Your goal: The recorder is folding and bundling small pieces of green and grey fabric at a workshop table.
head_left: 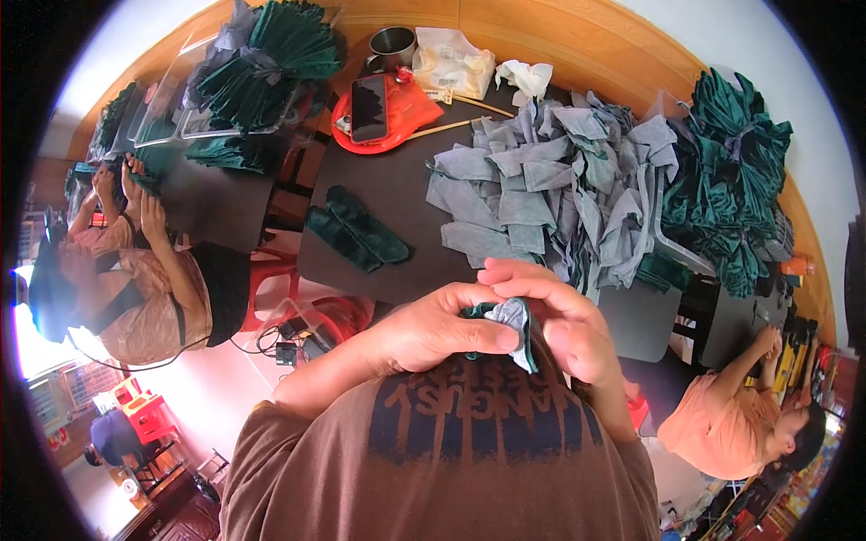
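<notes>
Close in front of my chest, a small folded piece of fabric (512, 317), dark green velvet with a grey backing, is between my two hands. My left hand (442, 326) pinches it, the thumb lying across the grey side. My right hand (568, 326) curls round its other edge, with the fingers reaching over toward my left fingertips; part of its grip is hidden. Beyond my left hand, two dark green velvet strips (358, 228) lie side by side on the dark table (406, 185). A large heap of grey-backed fabric pieces (532, 171) spreads ahead and to the right.
A red plate (397, 135) carries a phone (368, 110), near chopsticks (442, 129), a metal mug (391, 47) and a tissue pack (453, 61). Bundles of green velvet (731, 171) stand at right, more bundles (266, 68) at far left. Co-workers (171, 288) (731, 419) sit either side.
</notes>
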The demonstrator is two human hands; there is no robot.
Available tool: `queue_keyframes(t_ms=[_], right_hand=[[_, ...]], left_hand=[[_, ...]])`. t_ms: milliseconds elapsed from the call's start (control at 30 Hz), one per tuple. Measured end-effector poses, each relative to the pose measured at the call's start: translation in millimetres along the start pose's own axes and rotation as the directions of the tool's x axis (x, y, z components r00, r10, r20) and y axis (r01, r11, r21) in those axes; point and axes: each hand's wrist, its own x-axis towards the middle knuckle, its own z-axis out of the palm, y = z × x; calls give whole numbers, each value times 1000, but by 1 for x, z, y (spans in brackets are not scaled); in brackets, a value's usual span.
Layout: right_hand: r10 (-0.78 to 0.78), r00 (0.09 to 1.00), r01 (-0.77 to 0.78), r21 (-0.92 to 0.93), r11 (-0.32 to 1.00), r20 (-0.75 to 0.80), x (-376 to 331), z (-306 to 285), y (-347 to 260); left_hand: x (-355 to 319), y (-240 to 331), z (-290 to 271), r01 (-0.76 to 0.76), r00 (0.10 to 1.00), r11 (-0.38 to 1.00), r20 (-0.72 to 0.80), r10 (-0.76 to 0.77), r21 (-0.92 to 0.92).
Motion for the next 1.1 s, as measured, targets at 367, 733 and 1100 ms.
queue_keyframes(t_ms=[367,733,1100], right_hand=[[-450,889,260,-721,643,-80,4,7,10],[-599,796,451,-574,683,-88,9,12,28],[-632,761,489,-508,709,-150,14,18,29]], left_hand=[[3,3,-4,-305,945,821,46,324,482],[-1,5,-4,-457,868,635,154,473,623],[-8,3,0,-442,819,523,90,567,728]])
